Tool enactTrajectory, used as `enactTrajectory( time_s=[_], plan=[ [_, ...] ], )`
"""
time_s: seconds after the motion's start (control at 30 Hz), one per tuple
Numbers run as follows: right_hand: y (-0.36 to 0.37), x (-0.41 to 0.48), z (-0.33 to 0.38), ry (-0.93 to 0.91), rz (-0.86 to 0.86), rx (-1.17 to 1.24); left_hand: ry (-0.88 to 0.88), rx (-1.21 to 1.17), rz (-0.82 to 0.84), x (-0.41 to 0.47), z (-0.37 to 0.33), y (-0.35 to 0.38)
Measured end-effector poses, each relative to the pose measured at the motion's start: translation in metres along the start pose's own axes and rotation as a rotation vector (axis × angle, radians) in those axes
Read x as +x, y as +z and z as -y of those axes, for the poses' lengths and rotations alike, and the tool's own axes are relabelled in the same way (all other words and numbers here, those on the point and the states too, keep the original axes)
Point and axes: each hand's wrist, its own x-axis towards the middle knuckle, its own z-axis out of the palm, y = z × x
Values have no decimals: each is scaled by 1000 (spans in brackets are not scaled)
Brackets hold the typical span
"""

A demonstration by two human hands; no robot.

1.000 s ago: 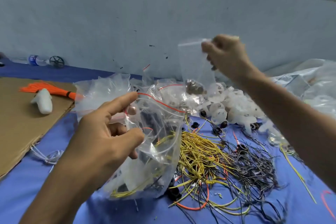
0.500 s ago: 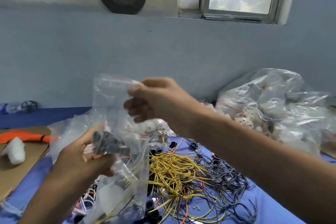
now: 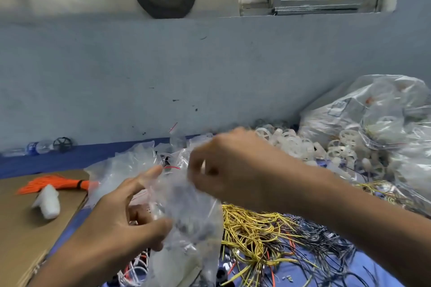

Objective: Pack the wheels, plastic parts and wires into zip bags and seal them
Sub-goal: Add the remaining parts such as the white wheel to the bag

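In the head view both hands are clamped on one small clear zip bag [image 3: 189, 214] held above the blue cloth [image 3: 77, 158]: the left hand [image 3: 121, 219] pinches its lower side and the right hand [image 3: 231, 165] grips its top. Dark small parts show in the bag, too blurred to name. Below lie loose yellow wires [image 3: 251, 223] and black wires [image 3: 326, 240], with white plastic wheels [image 3: 291, 144] heaped behind them, just beside a large clear bag [image 3: 349, 109] holding more wheels.
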Motion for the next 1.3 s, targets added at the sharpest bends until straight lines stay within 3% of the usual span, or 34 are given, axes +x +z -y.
enactTrajectory(
  time_s=[0.07,0.17,0.27,0.33,0.5,0.6,0.7,0.9,1.03,1.17,1.3],
  plan=[
    [15,-1,8,-109,146,-113,17,27,-24,1,-2,0],
    [22,-1,7,-111,120,-187,71,60,-30,-1,-2,-1],
    [19,-5,-3,-75,117,-142,120,3,-13,-5,-5,2],
    [18,-12,-13,-42,220,-40,151,-1,29,-4,-2,0],
    [20,-25,-37,-22,329,56,234,212,-36,2,20,-14],
    [20,-30,-48,7,378,152,323,425,78,0,20,-23],
    [23,-35,-55,-12,318,219,384,439,133,1,26,-37],
    [12,-41,-58,26,258,529,508,347,-100,-2,32,-45],
    [10,-42,-62,52,211,800,528,377,-128,-4,33,-46],
    [18,-45,-68,106,250,695,497,478,-8,-4,29,-36],
    [22,-50,-73,125,258,581,444,421,40,-3,26,-28]
  ],
)
